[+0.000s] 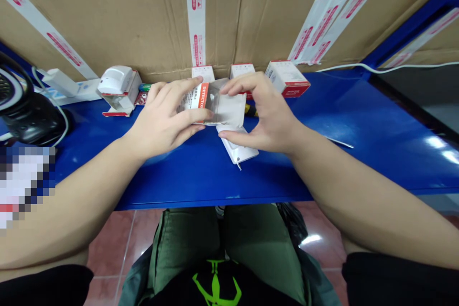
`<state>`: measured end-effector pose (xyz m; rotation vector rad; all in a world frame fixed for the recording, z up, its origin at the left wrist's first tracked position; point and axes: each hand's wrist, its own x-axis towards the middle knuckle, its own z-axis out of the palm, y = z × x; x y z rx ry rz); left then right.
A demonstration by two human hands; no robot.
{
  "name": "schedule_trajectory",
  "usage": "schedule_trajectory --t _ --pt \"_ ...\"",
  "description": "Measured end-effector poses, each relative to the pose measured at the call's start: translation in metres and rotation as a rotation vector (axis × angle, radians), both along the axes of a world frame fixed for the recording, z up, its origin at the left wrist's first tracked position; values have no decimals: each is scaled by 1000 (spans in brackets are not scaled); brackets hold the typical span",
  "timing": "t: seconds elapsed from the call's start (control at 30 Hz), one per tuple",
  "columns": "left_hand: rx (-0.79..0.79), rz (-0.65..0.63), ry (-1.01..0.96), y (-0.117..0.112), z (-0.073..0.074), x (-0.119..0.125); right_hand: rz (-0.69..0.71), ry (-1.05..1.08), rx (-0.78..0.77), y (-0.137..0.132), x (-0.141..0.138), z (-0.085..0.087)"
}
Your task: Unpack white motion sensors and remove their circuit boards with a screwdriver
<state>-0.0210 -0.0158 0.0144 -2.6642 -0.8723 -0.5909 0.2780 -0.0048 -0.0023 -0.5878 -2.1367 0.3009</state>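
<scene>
My left hand [165, 117] grips a small white and red detector box [201, 98] above the blue table [358, 124], fingers wrapped round its left end. My right hand [267, 114] pinches the box's open grey flap [229, 105] from the right, thumb below and fingers on top. Under the box, on the table, lies a white plastic device [239, 150] with my right thumb close above it.
Several small white and red boxes [287, 78] stand along the cardboard wall [143, 14] at the back. A white sensor [115, 80] rests on an open box at the left, beside a power strip [64, 83] and a black lamp base [30, 117]. A thin metal strip [339, 142] lies to the right.
</scene>
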Motion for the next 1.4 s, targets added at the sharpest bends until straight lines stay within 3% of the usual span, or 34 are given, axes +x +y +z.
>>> schedule_trajectory --t 0.1,0.33,0.53,0.7,0.87,1.03,1.23,1.4 --pt "-70 -28 -22 2 3 0 -73 27 66 5 1 -3" --pt "-45 -75 -37 1 0 1 1 -4 170 1 -9 -7" --pt "132 -97 -50 4 -5 -3 -110 80 6 1 -8 -8" --pt "149 -117 -75 11 -7 -8 -12 152 -121 4 -2 -8" --pt "1 -31 -31 6 0 -4 45 61 54 2 -3 -4" --pt "-26 -42 -26 3 1 -2 -63 -34 101 0 -5 -4" --pt "28 -188 -71 15 -12 -6 33 -58 240 9 -3 -13" --pt "72 -275 -112 15 -15 -2 39 -87 227 7 -5 -13"
